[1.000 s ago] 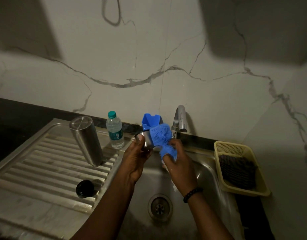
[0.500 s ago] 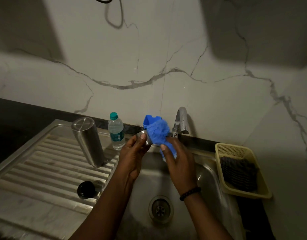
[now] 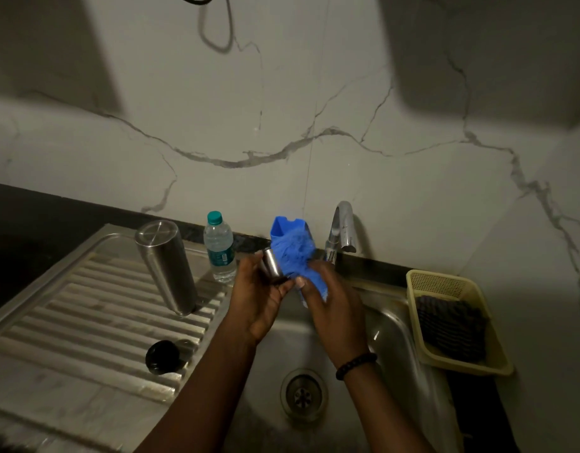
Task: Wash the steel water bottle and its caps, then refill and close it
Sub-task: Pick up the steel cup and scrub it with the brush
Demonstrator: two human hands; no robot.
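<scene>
Steel everywhere on the left: the ribbed drainboard [image 3: 96, 308] carries the steel bottle [image 3: 166, 266], a smooth brushed cylinder standing mouth-down with its flat base up, long axis near vertical and leaning a touch to the left at the top. Just in front of it, lower on the ribs, lies a round black cap [image 3: 163, 356]. Behind the bottle, by the wall, a clear plastic water bottle [image 3: 219, 248] stands upright with a teal lid on; how much is in it I cannot tell.

Over the sink basin [image 3: 393, 325] now: the left hand [image 3: 261, 299] curls its fingers round a small steel cap [image 3: 271, 263], a short shiny cylinder held up near the wall. Pressed against that cap is a blue scrubber [image 3: 295, 256], fluffy and mesh-like, and the right hand [image 3: 336, 307] grips its lower end, a dark bead bracelet [image 3: 355, 364] on the wrist. A blue plastic holder [image 3: 282, 225] peeks up behind the scrubber. Beside it a chrome tap [image 3: 342, 228] curves over the basin; the round drain [image 3: 303, 394] sits below.

Far right, a pale yellow perforated basket [image 3: 445, 282] sits on the worktop holding a dark ribbed cloth [image 3: 452, 325].
</scene>
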